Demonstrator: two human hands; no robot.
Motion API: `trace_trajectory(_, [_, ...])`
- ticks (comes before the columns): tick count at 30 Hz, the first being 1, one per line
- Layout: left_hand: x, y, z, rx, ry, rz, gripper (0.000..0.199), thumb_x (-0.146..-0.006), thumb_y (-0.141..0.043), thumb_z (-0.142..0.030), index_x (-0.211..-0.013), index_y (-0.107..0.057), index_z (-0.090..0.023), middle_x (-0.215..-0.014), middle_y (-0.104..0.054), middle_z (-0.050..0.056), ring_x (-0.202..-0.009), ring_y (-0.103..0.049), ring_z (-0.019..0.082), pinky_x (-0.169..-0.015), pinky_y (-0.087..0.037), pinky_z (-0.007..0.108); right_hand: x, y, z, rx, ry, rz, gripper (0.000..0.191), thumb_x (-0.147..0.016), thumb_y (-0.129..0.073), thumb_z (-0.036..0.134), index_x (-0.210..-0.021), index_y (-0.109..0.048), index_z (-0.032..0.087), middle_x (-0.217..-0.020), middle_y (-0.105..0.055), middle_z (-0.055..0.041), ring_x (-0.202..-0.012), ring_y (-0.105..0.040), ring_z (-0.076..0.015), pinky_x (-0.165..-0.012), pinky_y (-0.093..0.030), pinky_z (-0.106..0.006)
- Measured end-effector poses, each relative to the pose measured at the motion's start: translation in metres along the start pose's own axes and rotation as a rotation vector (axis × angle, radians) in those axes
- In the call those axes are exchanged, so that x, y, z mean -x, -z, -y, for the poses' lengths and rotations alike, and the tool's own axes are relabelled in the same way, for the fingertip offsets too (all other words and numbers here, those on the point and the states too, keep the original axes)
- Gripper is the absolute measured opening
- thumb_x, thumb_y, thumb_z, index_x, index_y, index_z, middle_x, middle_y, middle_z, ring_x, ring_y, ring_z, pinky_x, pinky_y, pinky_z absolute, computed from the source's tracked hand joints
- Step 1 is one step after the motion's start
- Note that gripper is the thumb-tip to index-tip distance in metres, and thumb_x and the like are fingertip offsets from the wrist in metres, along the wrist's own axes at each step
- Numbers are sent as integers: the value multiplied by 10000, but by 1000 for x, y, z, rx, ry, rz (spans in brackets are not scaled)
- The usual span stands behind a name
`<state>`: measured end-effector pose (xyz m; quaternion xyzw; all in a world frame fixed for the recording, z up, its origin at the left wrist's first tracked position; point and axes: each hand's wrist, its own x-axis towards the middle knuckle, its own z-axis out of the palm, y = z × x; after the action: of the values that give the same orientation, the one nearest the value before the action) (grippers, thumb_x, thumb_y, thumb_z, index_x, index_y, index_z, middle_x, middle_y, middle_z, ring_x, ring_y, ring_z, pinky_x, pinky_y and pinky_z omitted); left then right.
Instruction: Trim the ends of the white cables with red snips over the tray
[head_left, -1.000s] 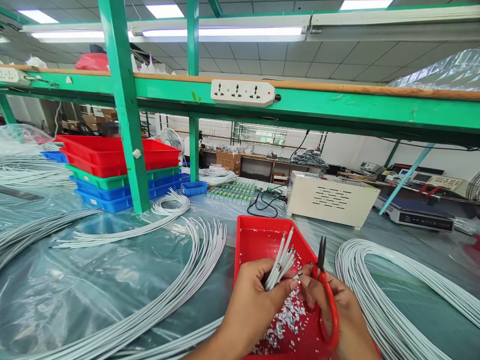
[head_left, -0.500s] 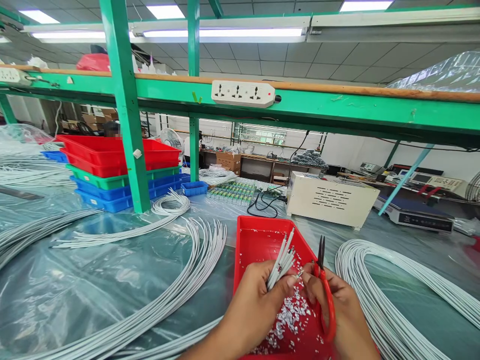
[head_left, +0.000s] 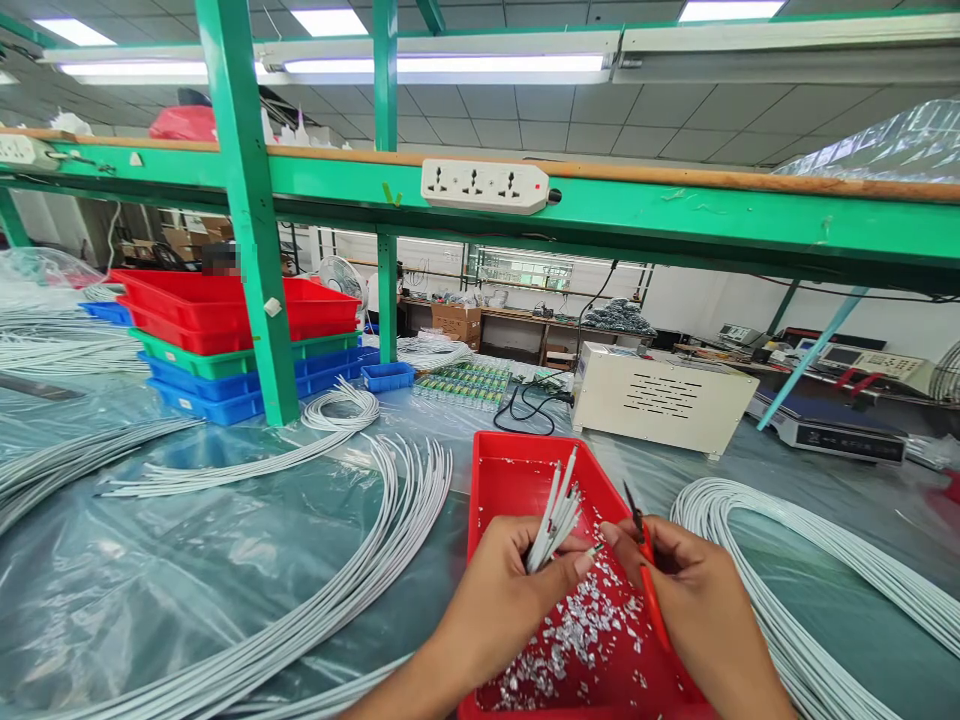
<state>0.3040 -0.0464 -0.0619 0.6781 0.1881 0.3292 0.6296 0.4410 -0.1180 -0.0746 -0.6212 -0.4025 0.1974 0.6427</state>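
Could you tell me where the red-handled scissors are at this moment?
In the head view, the scissors are right of centre, held in the right hand, near the right edge of the red tray.

Red tray [head_left: 510,488]: rear left free, wires [head_left: 553,528] mid-tray.

Workshop, cable or electronics assembly by the look of it. I work at a long plastic-covered bench [head_left: 172,570] under tube lights [head_left: 450,66]. Loops of white cable [head_left: 397,550] lie across it; silvery scraps [head_left: 585,620] litter the red tray [head_left: 495,490] before me. Also noted: stacked trays [head_left: 202,310], a socket strip [head_left: 484,187] on the green steel shelf frame [head_left: 720,212], bench instruments [head_left: 874,363] farther back.
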Motion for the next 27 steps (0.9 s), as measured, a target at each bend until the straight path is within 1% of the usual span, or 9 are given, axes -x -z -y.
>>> trace_trajectory(3, [0,-2,0,-50,14,-112,117,-682,-626,-230,-684,-638,-114,-568,-493,-26,-528,-363,85,-511,-290,209,4,-3,9,-227,-129,55,198,-537,-769,304,-663,-688,175,-498,-549,49,-479,-467,-77,-459,-388,-143])
trace_trajectory(5, [-1,-2,-1,-63,-4,-140,93,-672,-631,-208,-657,-637,-116,-541,-485,-39,-504,-349,74,-497,-289,200,6,-4,14,-302,-180,123,208,-484,-800,239,-662,-705,190,-488,-565,51,-448,-459,-69,-443,-386,-140])
trace_trajectory(8, [-1,-3,0,-52,-62,-151,71,-676,-627,-189,-639,-639,-129,-541,-504,-44,-498,-357,67,-490,-291,187,9,-5,17,-304,-141,164,207,-486,-796,206,-680,-725,216,-514,-600,33,-497,-528,-108,-477,-419,-170])
trace_trajectory(11, [0,-3,0,-44,-88,-160,58,-671,-634,-184,-633,-645,-141,-548,-527,-42,-500,-375,68,-487,-295,183,11,-6,17,-235,-71,126,202,-505,-784,221,-700,-733,216,-540,-625,8,-585,-585,-157,-518,-435,-196])
trace_trajectory(14, [1,-4,-1,-45,-77,-171,76,-666,-645,-206,-623,-651,-143,-516,-512,-44,-469,-357,69,-469,-289,192,11,-7,14,-197,-55,112,209,-508,-777,232,-709,-729,200,-592,-651,-15,-640,-589,-185,-548,-446,-228])
trace_trajectory(17, [1,-4,-3,-30,-52,-186,89,-655,-658,-216,-611,-648,-139,-495,-490,-48,-455,-341,70,-458,-286,196,10,-9,12,-240,-104,110,168,-497,-779,232,-637,-703,180,-576,-647,-14,-554,-537,-142,-505,-421,-210])
trace_trajectory(22, [0,-3,-5,-16,-56,-172,63,-658,-651,-170,-614,-655,-125,-544,-550,-29,-516,-421,80,-517,-341,190,13,-13,19,-395,-325,110,214,-417,-808,176,-584,-675,181,-483,-599,27,-451,-490,-87,-429,-363,-150])
trace_trajectory(24, [0,-3,-4,-7,-62,-166,57,-662,-647,-159,-618,-656,-123,-570,-575,-21,-547,-453,86,-541,-358,188,15,-15,25,-435,-337,88,229,-389,-812,127,-567,-677,180,-451,-580,42,-406,-445,-52,-388,-319,-114])
trace_trajectory(27, [-1,-4,-2,-3,-67,-170,46,-667,-648,-154,-629,-652,-128,-580,-583,-27,-558,-466,84,-549,-364,180,17,-19,33,-502,-301,70,236,-366,-812,75,-548,-690,161,-382,-514,62,-379,-396,-18,-365,-284,-73])
